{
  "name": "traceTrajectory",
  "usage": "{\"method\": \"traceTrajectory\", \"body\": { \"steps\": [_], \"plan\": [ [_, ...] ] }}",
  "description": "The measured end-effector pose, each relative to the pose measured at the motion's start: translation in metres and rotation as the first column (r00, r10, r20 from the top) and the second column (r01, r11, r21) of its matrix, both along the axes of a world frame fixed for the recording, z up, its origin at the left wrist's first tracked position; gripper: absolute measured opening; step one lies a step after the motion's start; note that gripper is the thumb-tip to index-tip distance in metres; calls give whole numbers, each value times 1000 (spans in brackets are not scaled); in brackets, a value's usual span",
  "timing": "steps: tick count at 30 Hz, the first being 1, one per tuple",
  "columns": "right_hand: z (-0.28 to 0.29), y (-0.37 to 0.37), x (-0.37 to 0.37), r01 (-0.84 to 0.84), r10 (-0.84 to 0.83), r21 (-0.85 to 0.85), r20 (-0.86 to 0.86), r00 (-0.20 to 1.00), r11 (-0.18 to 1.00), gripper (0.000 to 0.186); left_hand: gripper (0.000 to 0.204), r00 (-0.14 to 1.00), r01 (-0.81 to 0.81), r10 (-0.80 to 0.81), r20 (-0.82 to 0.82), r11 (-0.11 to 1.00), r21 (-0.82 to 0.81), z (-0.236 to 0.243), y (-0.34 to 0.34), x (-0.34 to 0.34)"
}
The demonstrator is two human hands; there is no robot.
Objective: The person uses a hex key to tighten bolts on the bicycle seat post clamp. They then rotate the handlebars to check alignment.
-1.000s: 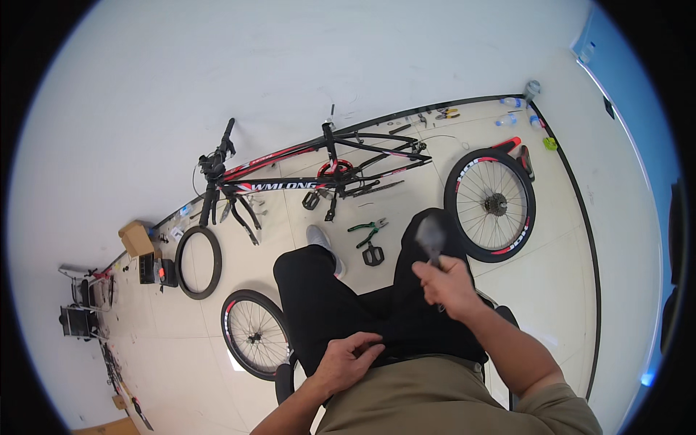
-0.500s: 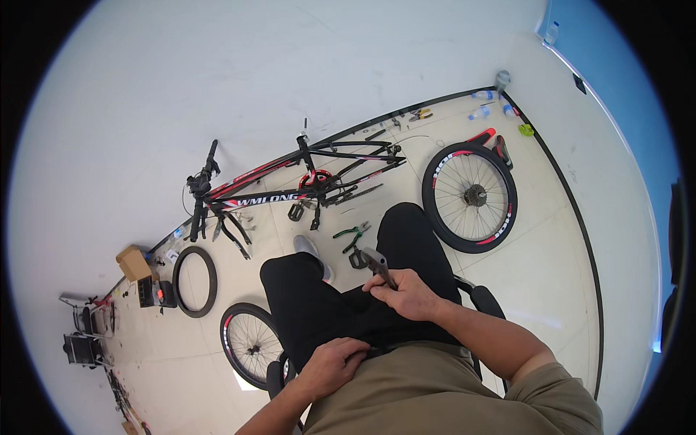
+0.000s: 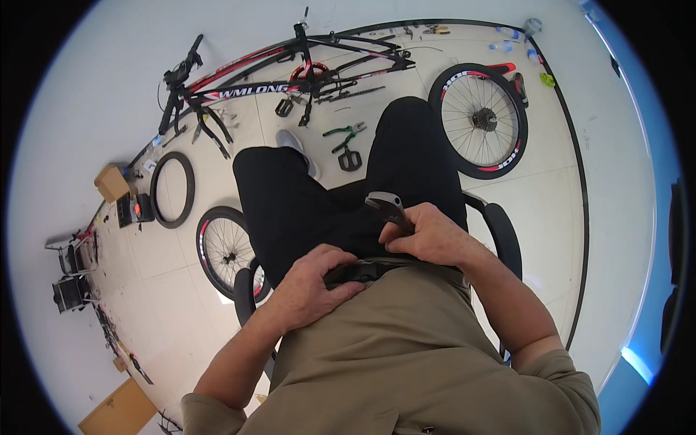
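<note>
My right hand (image 3: 429, 235) is closed around the handle of a grey metal adjustable wrench (image 3: 388, 204), its head pointing up and away from me above my lap. My left hand (image 3: 313, 281) lies at my waist beside a black belt (image 3: 359, 272), holding nothing, thumb apart from the fingers. Beyond my knees, green-handled pliers (image 3: 346, 135) lie on the floor, with a loose black pedal (image 3: 350, 159) just nearer to me. A black and red bicycle frame (image 3: 254, 88) with handlebar and fork leans along the wall, without wheels.
A rear wheel with cassette (image 3: 484, 119) lies at the right, another wheel (image 3: 228, 254) at the left by my chair. Further left are a bare tyre (image 3: 172, 190) and an open cardboard box (image 3: 112, 183). Bottles (image 3: 502, 46) and yellow-handled pliers (image 3: 436, 30) lie along the far wall.
My view has tilted down, so the floor things sit higher. My right hand with the wrench has drawn closer to my waist. My left hand's thumb now stands further apart from its fingers.
</note>
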State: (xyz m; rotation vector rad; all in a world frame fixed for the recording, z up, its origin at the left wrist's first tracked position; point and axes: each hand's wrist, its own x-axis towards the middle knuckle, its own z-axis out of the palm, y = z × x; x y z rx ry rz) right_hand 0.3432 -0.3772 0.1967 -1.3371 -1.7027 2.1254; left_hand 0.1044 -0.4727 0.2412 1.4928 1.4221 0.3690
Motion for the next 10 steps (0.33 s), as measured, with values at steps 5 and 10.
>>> {"method": "traceTrajectory", "body": {
  "steps": [5,10],
  "plan": [
    [20,9,-1,-36,36,-36,20,999,999,17,31,998,-32,35,-54,998,63,16,6,-1],
    [39,21,-3,-132,125,-101,-77,989,986,15,29,997,76,-79,-1,967,244,14,8,-3]
  ]
}}
